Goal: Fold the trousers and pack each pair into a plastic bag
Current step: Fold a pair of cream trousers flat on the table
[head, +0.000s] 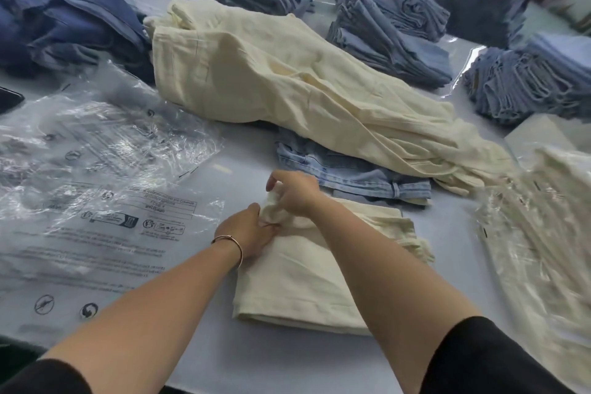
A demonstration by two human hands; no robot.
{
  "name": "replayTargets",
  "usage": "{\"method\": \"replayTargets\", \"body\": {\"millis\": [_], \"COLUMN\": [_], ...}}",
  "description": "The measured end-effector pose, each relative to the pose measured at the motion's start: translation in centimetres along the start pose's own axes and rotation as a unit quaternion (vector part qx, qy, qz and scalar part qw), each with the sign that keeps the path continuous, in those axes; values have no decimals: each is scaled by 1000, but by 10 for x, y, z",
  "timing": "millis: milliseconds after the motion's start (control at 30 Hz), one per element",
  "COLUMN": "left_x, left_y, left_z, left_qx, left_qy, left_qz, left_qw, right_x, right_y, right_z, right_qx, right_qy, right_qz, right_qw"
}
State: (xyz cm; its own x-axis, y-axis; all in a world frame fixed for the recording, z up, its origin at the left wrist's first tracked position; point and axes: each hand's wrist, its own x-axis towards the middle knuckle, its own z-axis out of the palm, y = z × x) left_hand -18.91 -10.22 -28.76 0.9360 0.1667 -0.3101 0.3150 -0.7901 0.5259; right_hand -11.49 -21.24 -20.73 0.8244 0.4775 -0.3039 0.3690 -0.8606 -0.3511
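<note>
A folded pair of cream trousers [287, 281] lies on the table in front of me. My left hand [248, 233] rests on its far left corner, fingers pressing into the cloth. My right hand [292, 190] grips a bunched bit of the same cream cloth just above that corner. A loose heap of cream trousers [287, 73] lies behind. Clear printed plastic bags [89, 201] are spread flat to the left. Cream trousers packed in plastic [543, 233] lie at the right.
A folded pair of light blue jeans [348, 169] sits under the cream heap. Stacks of blue denim [383, 25] fill the back, right and left of the table. A dark phone [9, 99] lies at the left edge. A person sits at the far side.
</note>
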Motion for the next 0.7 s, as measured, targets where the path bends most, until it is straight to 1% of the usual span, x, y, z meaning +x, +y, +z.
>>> {"method": "replayTargets", "body": {"millis": [33,67,100,133,167,200,233,267,300,333,367,400,433,467,533,567,633,700], "left_x": [0,0,0,0,0,0,0,-1,-2,-3,-4,-6,-8,-11,-20,-26,-37,-50], "left_y": [0,-1,-1,-1,-2,-2,-2,-3,-3,-2,-1,1,2,2,-4,-11,-31,-55], "left_z": [0,0,1,1,1,2,3,4,4,4,4,3,3,2,-4,-9,-20,-40], "left_qx": [6,11,15,18,19,21,22,24,24,22,16,4,-14,-42,-104,-112,-83,-47], "left_qy": [3,7,10,12,13,15,19,23,28,32,37,40,41,41,49,62,118,178], "left_qz": [2,5,10,14,18,21,24,25,25,24,23,22,23,25,39,62,130,163], "left_qw": [1000,1000,1000,1000,1000,999,999,999,999,999,999,999,999,998,993,990,981,969], "right_x": [-2,-5,-8,-10,-11,-10,-6,-2,1,1,-2,-7,-15,-24,-43,-48,-47,-40], "right_y": [4,9,16,23,27,29,28,26,22,19,17,18,21,24,32,37,45,43], "right_z": [-5,-11,-16,-19,-20,-18,-16,-15,-13,-11,-8,-1,11,28,65,80,93,88], "right_qx": [97,211,311,381,408,402,352,255,138,38,-15,-26,-22,-29,-71,-80,-79,-79], "right_qy": [-15,-36,-50,-53,-48,-36,-15,12,55,118,185,238,260,235,135,107,102,103], "right_qz": [18,37,54,69,79,85,86,77,68,58,43,28,8,-11,-29,-29,-16,1], "right_qw": [995,976,948,921,908,911,932,964,987,991,982,971,965,972,988,991,991,992]}}
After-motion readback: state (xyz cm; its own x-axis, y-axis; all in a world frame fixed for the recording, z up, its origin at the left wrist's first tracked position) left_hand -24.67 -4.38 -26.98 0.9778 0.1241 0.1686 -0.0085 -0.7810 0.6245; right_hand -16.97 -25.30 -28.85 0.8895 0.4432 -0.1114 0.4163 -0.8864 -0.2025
